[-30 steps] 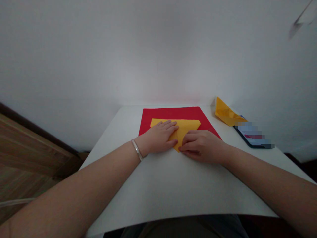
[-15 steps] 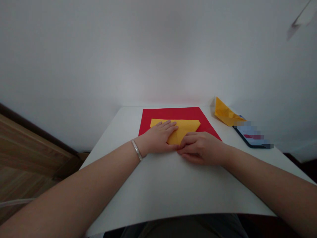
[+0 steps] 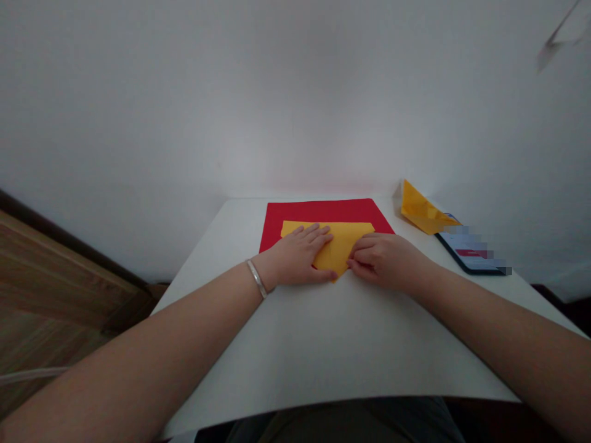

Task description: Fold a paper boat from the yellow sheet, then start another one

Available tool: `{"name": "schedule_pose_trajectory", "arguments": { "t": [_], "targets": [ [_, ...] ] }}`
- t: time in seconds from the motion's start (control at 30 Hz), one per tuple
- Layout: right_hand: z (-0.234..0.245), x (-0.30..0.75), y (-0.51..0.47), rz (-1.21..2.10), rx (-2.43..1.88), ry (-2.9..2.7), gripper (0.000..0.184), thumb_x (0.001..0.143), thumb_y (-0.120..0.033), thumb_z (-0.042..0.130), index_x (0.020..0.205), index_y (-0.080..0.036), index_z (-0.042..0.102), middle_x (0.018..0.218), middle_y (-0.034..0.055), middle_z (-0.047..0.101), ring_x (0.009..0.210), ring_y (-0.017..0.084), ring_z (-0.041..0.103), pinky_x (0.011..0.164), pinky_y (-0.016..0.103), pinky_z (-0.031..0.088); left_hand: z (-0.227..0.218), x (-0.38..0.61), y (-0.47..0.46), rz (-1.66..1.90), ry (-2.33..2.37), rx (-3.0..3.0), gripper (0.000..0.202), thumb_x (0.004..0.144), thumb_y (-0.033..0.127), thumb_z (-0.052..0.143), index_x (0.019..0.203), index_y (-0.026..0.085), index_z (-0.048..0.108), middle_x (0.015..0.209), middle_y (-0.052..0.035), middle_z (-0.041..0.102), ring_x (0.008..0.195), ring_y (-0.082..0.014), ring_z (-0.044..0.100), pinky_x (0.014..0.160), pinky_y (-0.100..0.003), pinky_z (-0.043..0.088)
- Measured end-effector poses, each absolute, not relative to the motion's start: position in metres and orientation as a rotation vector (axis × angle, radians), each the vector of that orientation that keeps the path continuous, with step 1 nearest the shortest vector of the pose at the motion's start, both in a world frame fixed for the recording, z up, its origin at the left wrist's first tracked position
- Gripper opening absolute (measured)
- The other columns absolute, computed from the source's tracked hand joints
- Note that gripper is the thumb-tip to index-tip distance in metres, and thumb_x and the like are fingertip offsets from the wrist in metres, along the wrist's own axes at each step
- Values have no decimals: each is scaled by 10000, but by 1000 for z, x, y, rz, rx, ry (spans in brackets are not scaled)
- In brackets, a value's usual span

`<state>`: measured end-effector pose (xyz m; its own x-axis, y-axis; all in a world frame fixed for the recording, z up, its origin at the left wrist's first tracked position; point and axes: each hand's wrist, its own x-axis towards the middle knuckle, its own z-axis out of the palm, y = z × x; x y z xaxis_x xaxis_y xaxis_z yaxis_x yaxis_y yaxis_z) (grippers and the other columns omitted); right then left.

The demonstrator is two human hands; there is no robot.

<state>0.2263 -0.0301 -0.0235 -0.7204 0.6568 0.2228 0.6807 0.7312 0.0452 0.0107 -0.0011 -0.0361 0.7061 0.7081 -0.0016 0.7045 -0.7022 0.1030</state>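
Observation:
A folded sheet of yellow paper (image 3: pixel 344 239) lies on a red sheet of paper (image 3: pixel 318 210), its point toward me and its long straight edge at the far side. My left hand (image 3: pixel 299 255), with a silver bangle at the wrist, rests flat on the yellow paper's left part, fingers spread and thumb near the lower point. At the right slanting edge, my right hand (image 3: pixel 385 259) has its fingers closed together on the yellow paper. Its fingertips partly hide that edge, and the hand covers the red sheet's near right corner.
A folded yellow paper piece (image 3: pixel 422 212) stands at the back right of the white table (image 3: pixel 323 351). Beside it lies a phone (image 3: pixel 475 252), its screen partly blurred. A wall rises behind the table, and wooden furniture (image 3: pixel 60 277) is at the left.
My right hand has slid up and to the right along the yellow paper's slanting edge, uncovering the lower point. My left hand has stayed in place.

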Motion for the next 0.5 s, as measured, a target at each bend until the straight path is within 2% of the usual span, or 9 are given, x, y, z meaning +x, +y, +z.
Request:
{"name": "schedule_pose_trajectory", "arguments": {
  "t": [0.13,0.33,0.5],
  "targets": [
    [-18,228,-25,-321,-1366,-2728,354,906,-262,432,732,-147,718,763,81,689,691,165,615,619,285,399,-37,10,-1,59,1168,2809,849,795,671,448,1416,104,334,1514,-140,277,1409,-254,219,1146,-377,148],
    [-16,235,-13,-431,-1711,-2690,391,929,-294,379,809,-125,710,837,124,700,763,208,635,666,318,413,-38,9,0,78,1176,2811,852,790,675,453,1413,104,346,1507,-142,293,1403,-260,232,1146,-394,159],
    [-17,234,-14,-495,-1803,-2614,400,926,-321,378,817,-126,710,833,138,696,764,227,636,631,322,409,-38,11,-2,141,1187,2843,727,852,591,429,1380,93,393,1477,-140,355,1379,-273,282,1130,-409,214]
  ]
}}
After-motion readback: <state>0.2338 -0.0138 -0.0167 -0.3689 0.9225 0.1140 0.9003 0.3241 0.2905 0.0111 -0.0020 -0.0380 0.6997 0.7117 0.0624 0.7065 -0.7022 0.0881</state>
